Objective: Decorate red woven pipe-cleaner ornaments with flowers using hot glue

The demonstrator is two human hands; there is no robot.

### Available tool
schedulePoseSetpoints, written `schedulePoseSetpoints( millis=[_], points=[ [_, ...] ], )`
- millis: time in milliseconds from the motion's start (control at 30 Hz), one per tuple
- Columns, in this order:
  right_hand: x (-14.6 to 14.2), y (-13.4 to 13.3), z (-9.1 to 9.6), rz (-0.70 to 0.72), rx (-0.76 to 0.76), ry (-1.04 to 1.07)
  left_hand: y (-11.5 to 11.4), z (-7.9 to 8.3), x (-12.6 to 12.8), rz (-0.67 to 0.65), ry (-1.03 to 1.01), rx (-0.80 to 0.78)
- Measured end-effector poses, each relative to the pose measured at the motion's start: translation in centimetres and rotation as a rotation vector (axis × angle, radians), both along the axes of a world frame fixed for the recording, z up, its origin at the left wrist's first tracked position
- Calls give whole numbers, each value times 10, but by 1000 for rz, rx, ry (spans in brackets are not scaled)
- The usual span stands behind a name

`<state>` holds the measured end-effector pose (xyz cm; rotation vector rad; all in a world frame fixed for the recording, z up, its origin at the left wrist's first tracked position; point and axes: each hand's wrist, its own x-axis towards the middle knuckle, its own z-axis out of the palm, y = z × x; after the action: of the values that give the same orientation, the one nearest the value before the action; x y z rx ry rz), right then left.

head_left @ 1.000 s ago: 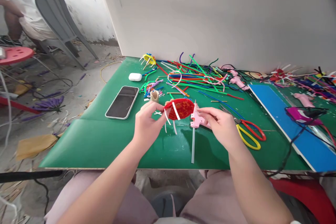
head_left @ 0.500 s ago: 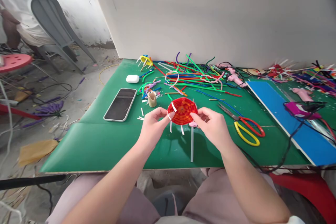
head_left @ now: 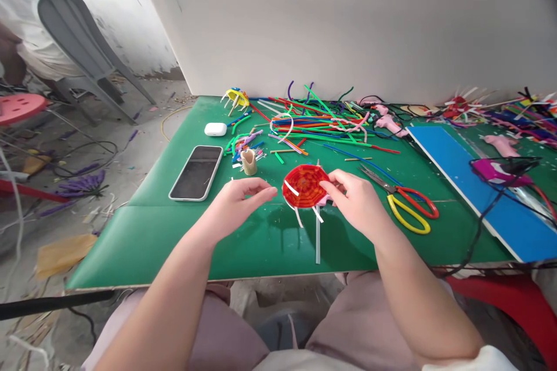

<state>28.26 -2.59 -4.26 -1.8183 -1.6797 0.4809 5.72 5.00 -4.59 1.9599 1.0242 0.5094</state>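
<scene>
My right hand (head_left: 350,200) pinches the right edge of a red woven disc (head_left: 306,186) made of fuzzy pipe cleaner. Short white strips (head_left: 299,217) hang from its lower rim, and another lies across its face. To the left, my left hand (head_left: 243,204) is off the disc, thumb and forefinger slightly apart and nothing visible between them. Below the disc a translucent glue stick (head_left: 318,237) points toward me. Some pink part shows behind the disc, mostly hidden.
Scissors (head_left: 398,200) lie right of my right hand. A phone (head_left: 196,174), an earbud case (head_left: 215,128) and a bamboo cup (head_left: 249,162) stand left. Pipe cleaners (head_left: 322,127) pile up behind, near a yellow umbrella-like piece (head_left: 237,98). A blue board (head_left: 461,185) lies right.
My left hand has let go of the disc and moved left. My right hand still holds the disc, which has turned, its white strips now hanging at a slant.
</scene>
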Motion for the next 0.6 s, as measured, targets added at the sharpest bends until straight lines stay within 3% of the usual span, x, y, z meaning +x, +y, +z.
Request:
schedulePoseSetpoints(
  millis=[267,600],
  points=[
    [-5,-3,0,42,-28,-162,-7,4,7,-102,117,38],
    [-10,-3,-6,45,-66,-234,-7,-2,10,-95,213,126]
  ],
)
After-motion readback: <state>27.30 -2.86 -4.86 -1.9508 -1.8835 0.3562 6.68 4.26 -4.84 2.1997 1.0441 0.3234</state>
